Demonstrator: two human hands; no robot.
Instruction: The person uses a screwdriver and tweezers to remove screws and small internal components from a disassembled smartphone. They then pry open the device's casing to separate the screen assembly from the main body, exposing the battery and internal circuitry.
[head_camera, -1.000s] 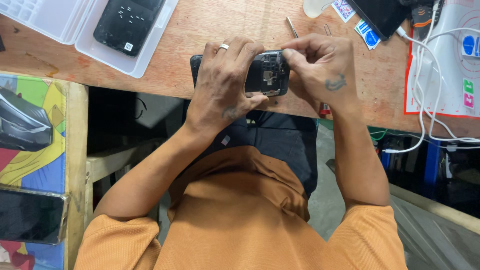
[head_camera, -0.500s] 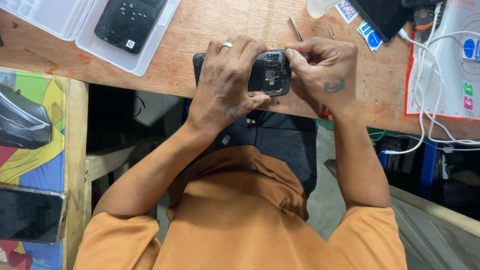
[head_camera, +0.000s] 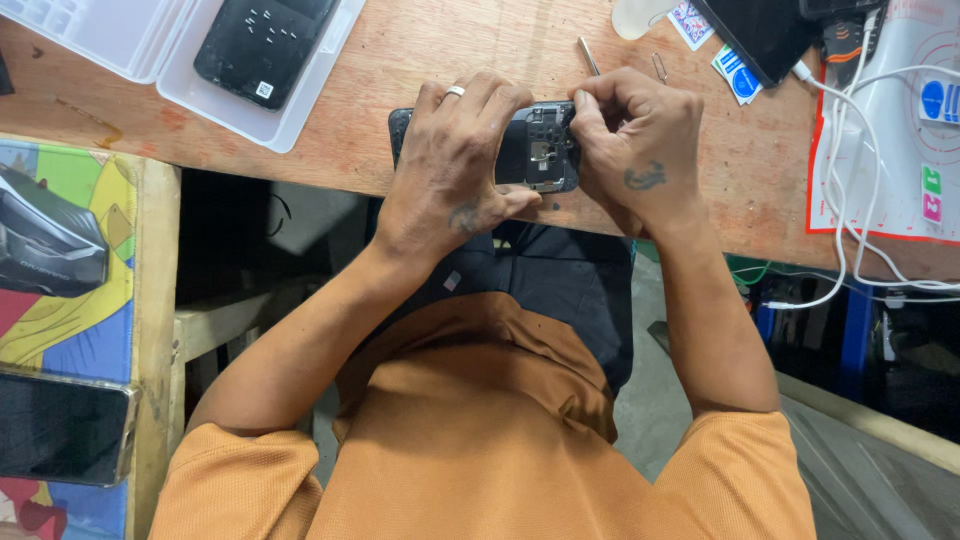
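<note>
A black phone with its back cover off (head_camera: 540, 150) lies at the front edge of the wooden table (head_camera: 360, 130), its inner parts showing. My left hand (head_camera: 450, 170), with a ring on one finger, lies over the phone's left half and presses it down. My right hand (head_camera: 640, 150) is at the phone's right end, its fingertips pinched together over the upper corner. A thin metal tool (head_camera: 588, 55) sticks out just above those fingers and seems to be held by them. A tiny dark speck (head_camera: 556, 206) rests on the table below the phone.
A clear plastic tray (head_camera: 180, 80) at the back left holds a black back cover (head_camera: 262, 45). A white mat (head_camera: 890, 150) with white cables (head_camera: 850, 240) lies at the right, near small stickers (head_camera: 738, 75). On a colourful mat (head_camera: 70, 290) at the left lies another phone (head_camera: 60, 425).
Both hands stay on the phone. My right fingertips have shifted slightly along the phone's upper right corner.
</note>
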